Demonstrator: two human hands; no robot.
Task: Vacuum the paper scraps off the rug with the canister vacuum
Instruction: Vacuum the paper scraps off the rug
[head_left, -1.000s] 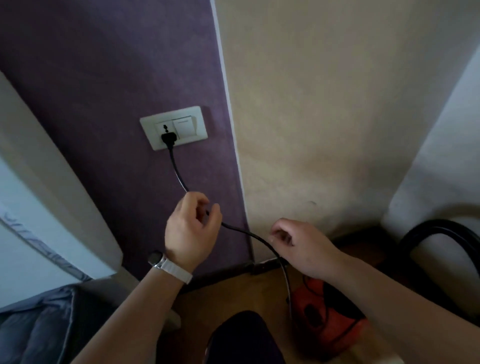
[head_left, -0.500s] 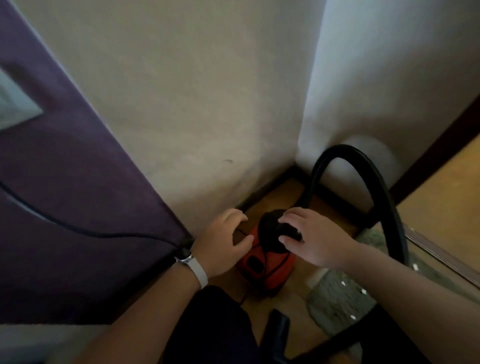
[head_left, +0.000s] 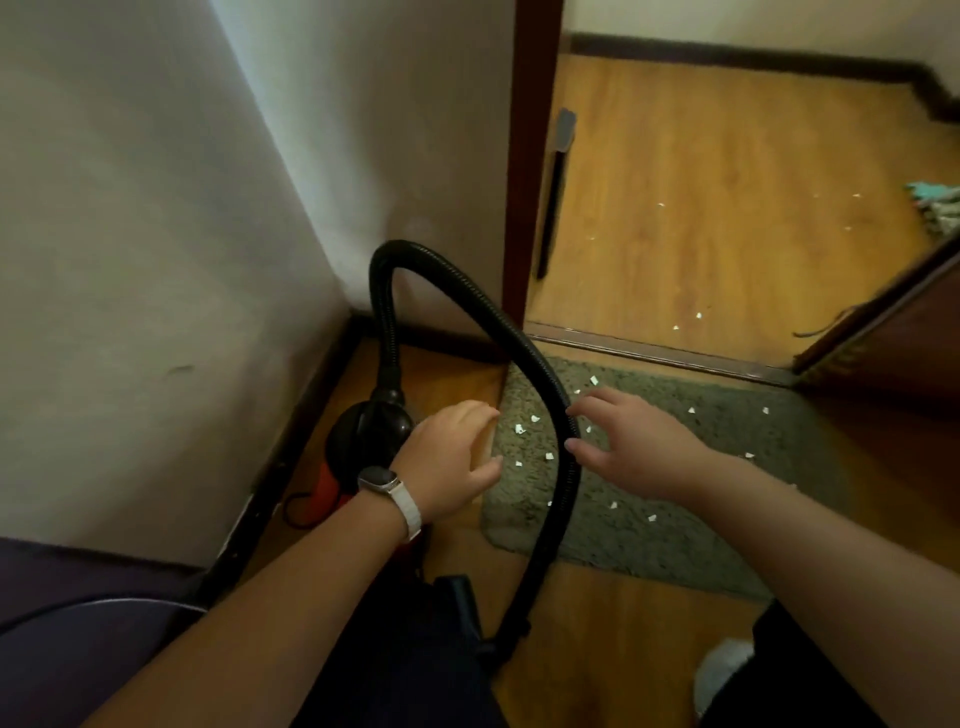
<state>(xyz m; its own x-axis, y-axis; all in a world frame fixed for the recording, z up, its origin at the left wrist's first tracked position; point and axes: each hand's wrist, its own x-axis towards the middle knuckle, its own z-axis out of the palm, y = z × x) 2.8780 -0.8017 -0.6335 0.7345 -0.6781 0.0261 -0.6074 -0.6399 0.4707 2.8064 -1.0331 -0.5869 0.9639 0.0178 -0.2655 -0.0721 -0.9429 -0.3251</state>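
Observation:
A small red and black canister vacuum (head_left: 363, 441) sits on the wood floor in the wall corner, partly hidden by my left wrist. Its black ribbed hose (head_left: 457, 283) arches up and comes down between my hands to a nozzle end near my legs. My left hand (head_left: 451, 460) hovers just right of the canister, fingers loose, holding nothing. My right hand (head_left: 631, 444) is spread open with its fingertips at the hose. A grey-green rug (head_left: 675, 499) lies by the doorway, strewn with several white paper scraps (head_left: 548, 456).
White walls meet in a corner at the left, with dark skirting (head_left: 306, 410). A dark door frame (head_left: 532, 156) and metal threshold (head_left: 649, 353) lead to another wood floor with more scraps. A black stick tool (head_left: 553, 197) leans there. An open door (head_left: 883, 332) stands at right.
My view has swung right from the wall socket and cord to the doorway and rug. Both hands let go of the cord, touched the canister top, then moved right toward the hose.

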